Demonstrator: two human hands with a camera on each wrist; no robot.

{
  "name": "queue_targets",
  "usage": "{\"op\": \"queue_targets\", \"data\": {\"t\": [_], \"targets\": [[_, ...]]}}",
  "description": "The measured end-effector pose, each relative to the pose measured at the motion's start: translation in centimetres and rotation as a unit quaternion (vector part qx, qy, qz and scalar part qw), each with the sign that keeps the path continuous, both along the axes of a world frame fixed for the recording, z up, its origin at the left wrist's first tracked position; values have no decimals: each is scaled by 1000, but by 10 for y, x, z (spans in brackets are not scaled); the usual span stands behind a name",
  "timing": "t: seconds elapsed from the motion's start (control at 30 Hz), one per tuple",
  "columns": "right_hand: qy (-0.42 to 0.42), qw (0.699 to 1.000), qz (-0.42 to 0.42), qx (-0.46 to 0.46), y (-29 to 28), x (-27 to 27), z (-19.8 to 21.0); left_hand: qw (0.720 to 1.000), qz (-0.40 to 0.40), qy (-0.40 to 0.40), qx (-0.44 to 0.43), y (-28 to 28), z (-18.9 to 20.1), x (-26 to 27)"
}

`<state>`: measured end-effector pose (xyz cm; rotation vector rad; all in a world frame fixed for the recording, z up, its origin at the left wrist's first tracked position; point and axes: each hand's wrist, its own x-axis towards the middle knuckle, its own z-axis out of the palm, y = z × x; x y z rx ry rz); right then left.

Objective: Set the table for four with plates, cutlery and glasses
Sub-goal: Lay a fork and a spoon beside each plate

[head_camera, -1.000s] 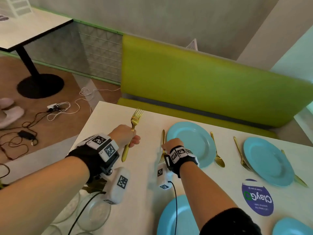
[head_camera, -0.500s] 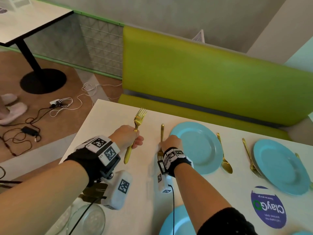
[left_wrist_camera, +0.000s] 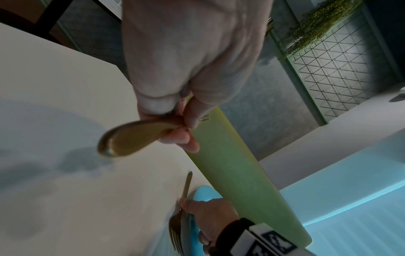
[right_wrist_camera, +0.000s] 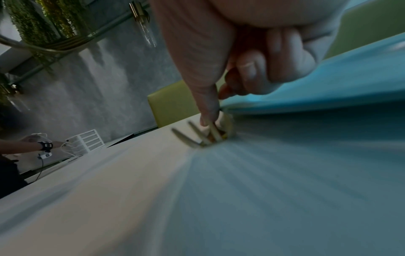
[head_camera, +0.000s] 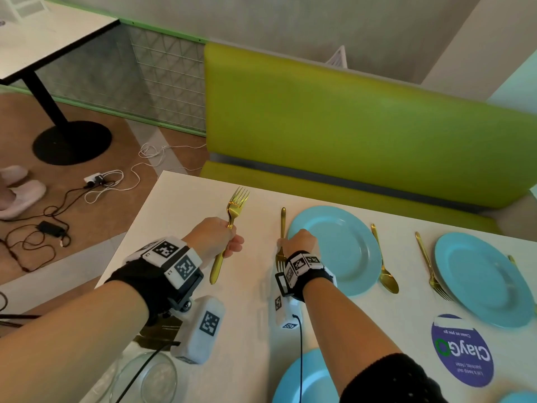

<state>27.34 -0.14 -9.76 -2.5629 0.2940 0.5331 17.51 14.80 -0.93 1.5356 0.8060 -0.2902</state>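
My left hand (head_camera: 213,237) grips a gold fork (head_camera: 232,216) by the handle, tines pointing away, just above the white table (head_camera: 180,205). In the left wrist view, the fingers of that left hand (left_wrist_camera: 186,69) curl round the blurred fork handle (left_wrist_camera: 131,136). My right hand (head_camera: 300,242) rests on a second gold fork (head_camera: 282,222), which lies flat along the left rim of a light blue plate (head_camera: 340,248). The right hand (right_wrist_camera: 241,52) has curled fingers, and one fingertip pins the fork (right_wrist_camera: 197,135) near its tines, beside the plate (right_wrist_camera: 328,78).
A gold spoon (head_camera: 385,266) lies right of that plate, then another fork (head_camera: 430,266) and a second blue plate (head_camera: 479,277). A third plate (head_camera: 308,382) sits at the near edge. Glass bowls (head_camera: 148,379) stand near left. A green bench (head_camera: 348,126) borders the far side.
My right hand has slid slightly forward along the lying fork beside the plate. My left hand keeps its fork in about the same place.
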Motion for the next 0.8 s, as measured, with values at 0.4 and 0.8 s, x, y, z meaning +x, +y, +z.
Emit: {"op": "queue_targets", "data": {"t": [0.4, 0.8], "targets": [[-11, 1000, -10, 12, -4, -4, 4, 1000, 1, -10, 0, -2, 3, -8], [-74, 988, 58, 120, -30, -59, 63, 998, -29, -50, 14, -38, 27, -22]]}}
